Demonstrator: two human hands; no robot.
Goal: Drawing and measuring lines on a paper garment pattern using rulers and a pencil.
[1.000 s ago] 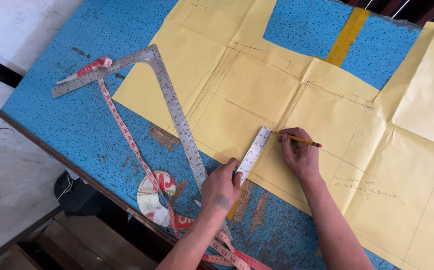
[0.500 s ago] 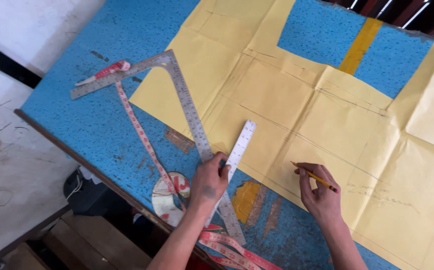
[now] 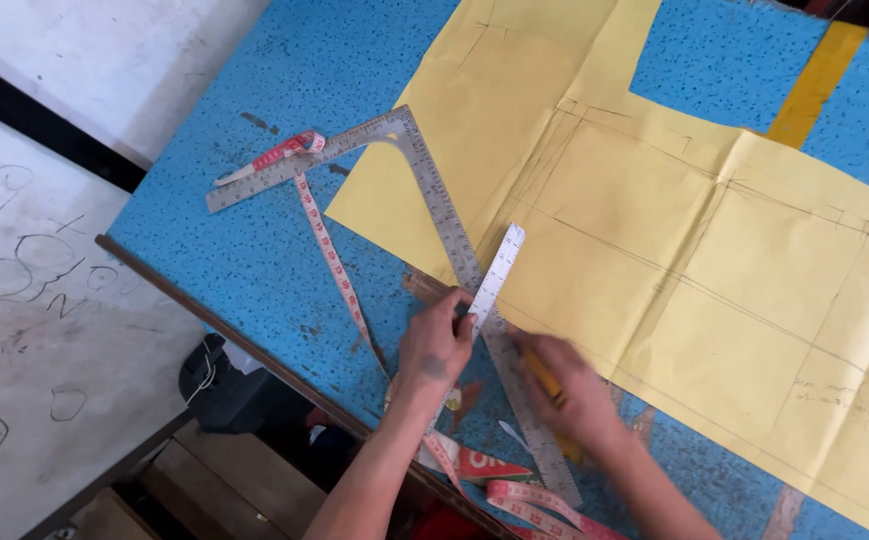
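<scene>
My left hand (image 3: 437, 345) pinches the near end of the short white ruler (image 3: 497, 275), fingers closed on its edge where it crosses the long arm of the metal L-square (image 3: 435, 200). Half a second ago the ruler lay further onto the yellow pattern paper (image 3: 655, 230) and my hand sat lower; now I have drawn it back so it lies right alongside the square's blade at the paper's near edge.

My right hand (image 3: 570, 385) has come in as well. A second ago it was out on the paper with the pencil (image 3: 545, 378) at a drawn line; now it sits just beside my left hand, over the square's lower arm. It is blurred (moving quickly), so I can tell it is curled round the yellow pencil but not exactly how the fingers close. Both hands have left the marked lines, which I take to mean that measurement is finished and the tools are being shifted.

Further out, a pink tape measure (image 3: 330, 250) trails from the square's corner across the blue speckled table (image 3: 255, 260) to loose coils at the near edge.
</scene>
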